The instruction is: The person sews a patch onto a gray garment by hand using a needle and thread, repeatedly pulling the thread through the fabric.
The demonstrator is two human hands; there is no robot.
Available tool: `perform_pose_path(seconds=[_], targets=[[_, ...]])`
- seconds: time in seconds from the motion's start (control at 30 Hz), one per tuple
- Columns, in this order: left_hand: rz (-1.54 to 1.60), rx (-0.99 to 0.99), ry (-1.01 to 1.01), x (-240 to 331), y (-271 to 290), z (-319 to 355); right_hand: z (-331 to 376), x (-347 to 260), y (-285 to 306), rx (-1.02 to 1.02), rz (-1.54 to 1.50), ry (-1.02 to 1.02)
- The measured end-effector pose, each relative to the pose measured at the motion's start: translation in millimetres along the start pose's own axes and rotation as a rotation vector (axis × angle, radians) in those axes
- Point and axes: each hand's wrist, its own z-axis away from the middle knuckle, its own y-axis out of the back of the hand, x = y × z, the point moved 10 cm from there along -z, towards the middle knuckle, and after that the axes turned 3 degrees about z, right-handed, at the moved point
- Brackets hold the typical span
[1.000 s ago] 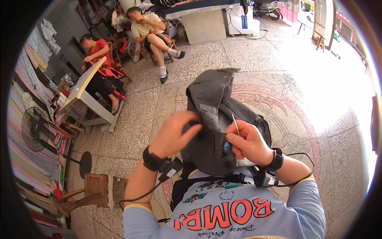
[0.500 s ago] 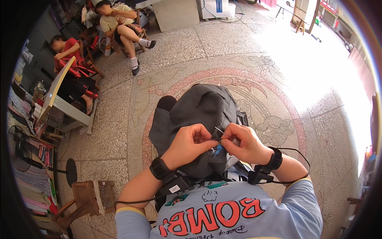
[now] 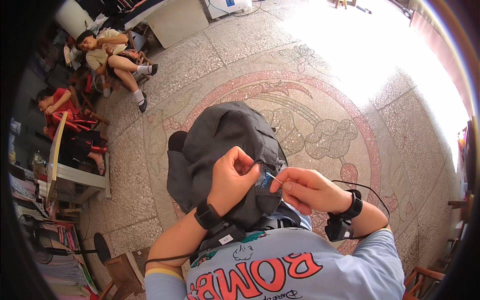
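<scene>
White label (image 3: pixel 226 239) – left wrist device, rectangular

Needle (image 3: pixel 274 177) tip hidden; thread indiscernible

Bunched dark grey garment (image 3: pixel 220 145), needle (image 3: pixel 274 178)

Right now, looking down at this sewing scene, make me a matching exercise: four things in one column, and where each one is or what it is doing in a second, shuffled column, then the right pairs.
Things:
1. left hand
2. right hand
3. dark grey garment
4. wooden stool

Places or states:
A. stands on the floor at the lower left
B. grips a fold of cloth from the left
C. pinches a thin needle at the cloth
D. hangs bunched between both hands, in front of the chest

Pairs: 1-B, 2-C, 3-D, 4-A
</scene>
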Motion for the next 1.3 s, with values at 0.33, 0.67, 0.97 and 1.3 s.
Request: perform_pose_path(seconds=[0.33, 0.67, 0.97, 1.3], targets=[[-0.01, 0.004, 0.028, 3, -2, 0, -10, 12, 18, 0.175, 0.12, 0.081], [0.002, 0.0, 0.023, 4, -3, 1, -12, 9, 18, 0.208, 0.101, 0.082], [-0.015, -0.057, 0.004, 11, -7, 2, -18, 9, 21, 0.258, 0.049, 0.177], [-0.163, -0.121, -0.051, 23, -7, 6, -17, -17, 23, 0.059, -0.805, 0.282]])
